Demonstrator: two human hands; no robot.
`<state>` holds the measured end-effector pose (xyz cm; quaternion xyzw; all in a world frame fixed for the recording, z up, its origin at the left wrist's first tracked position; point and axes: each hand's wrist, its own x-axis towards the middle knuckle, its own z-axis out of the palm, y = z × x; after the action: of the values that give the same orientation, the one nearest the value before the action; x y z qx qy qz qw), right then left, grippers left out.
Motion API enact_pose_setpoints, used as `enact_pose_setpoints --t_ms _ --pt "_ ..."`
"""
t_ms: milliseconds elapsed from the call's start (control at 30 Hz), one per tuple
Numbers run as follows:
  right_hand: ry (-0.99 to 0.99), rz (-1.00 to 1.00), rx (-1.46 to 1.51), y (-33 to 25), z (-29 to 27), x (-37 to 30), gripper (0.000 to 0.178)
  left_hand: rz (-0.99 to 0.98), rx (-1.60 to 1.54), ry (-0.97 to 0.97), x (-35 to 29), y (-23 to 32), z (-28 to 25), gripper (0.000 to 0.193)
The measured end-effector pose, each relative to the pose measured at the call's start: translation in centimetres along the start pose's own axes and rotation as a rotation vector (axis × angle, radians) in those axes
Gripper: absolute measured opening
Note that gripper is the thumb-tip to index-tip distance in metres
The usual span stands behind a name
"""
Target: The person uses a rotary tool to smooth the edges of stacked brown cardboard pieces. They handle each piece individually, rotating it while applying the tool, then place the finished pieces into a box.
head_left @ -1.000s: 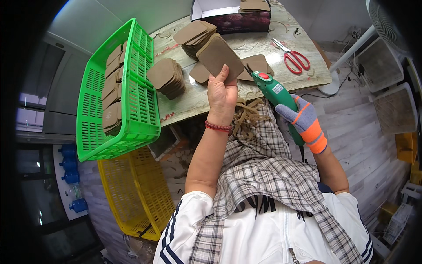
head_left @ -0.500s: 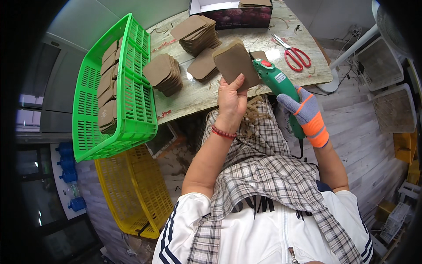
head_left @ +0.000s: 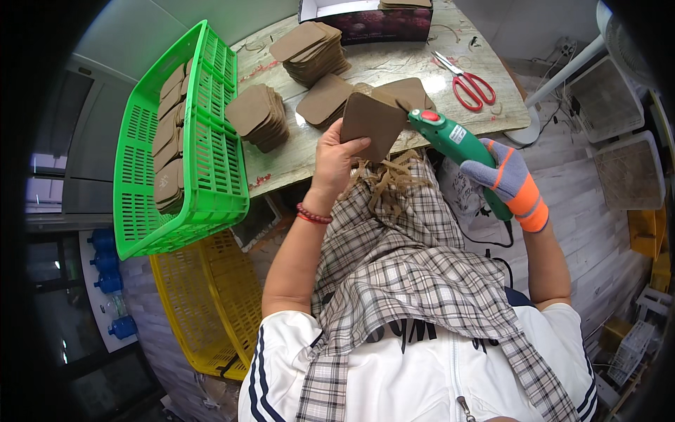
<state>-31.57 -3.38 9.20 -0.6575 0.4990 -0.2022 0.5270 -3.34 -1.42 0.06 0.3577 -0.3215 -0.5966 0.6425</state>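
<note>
My left hand (head_left: pixel 333 163) pinches a flat brown pad (head_left: pixel 374 128) with rounded corners, thumb on its upper face, over the table's near edge. In my right hand (head_left: pixel 508 179), gloved in grey and orange, is a green corded electric cutter (head_left: pixel 457 142) with a red button. The cutter's dark tip is at the pad's upper right edge; whether it touches I cannot tell. Behind the held pad lie a low pile of brown pads (head_left: pixel 322 100) and another brown pad (head_left: pixel 411 93). Curly brown offcut strips (head_left: pixel 395 184) hang over my lap.
Two taller pad stacks, the near one (head_left: pixel 259 116) and the far one (head_left: pixel 309 53), stand on the table (head_left: pixel 267 167). Red-handled scissors (head_left: pixel 472 88) lie at right. A dark box (head_left: pixel 369 27) is at the back. The green crate (head_left: pixel 218 151) at left holds pads; a yellow crate (head_left: pixel 204 309) sits below.
My left hand has drawn the pad down and turned it. The cutter has shifted slightly right and down with my right hand. More of the pad behind and of the strips shows.
</note>
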Motion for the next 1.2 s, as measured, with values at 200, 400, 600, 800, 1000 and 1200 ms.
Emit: enact_pose_setpoints --t_ms 200,400,600,800,1000,1200 --pt "-0.082 -0.006 -0.06 -0.1 -0.1 -1.1 0.036 -0.168 0.217 -0.124 -0.5 1.5 -1.2 0.038" --pt "-0.027 -0.009 0.019 -0.1 1.1 -0.6 0.041 -0.264 0.298 -0.184 -1.3 0.8 -1.2 0.034" --pt "-0.071 -0.009 0.036 0.1 1.0 -0.3 0.041 -0.158 0.569 -0.149 -0.9 2.5 -2.0 0.029" --pt "-0.113 0.018 0.022 0.2 0.8 -0.3 0.041 -0.047 0.421 0.005 -0.9 4.1 -3.2 0.022" --pt "-0.157 0.045 0.092 0.1 1.3 -0.5 0.045 -0.035 0.205 0.046 -0.9 3.8 -3.5 0.015" --pt "-0.188 0.021 0.037 0.3 1.5 -0.6 0.045 -0.05 0.308 -0.004 -0.8 3.6 -3.1 0.017"
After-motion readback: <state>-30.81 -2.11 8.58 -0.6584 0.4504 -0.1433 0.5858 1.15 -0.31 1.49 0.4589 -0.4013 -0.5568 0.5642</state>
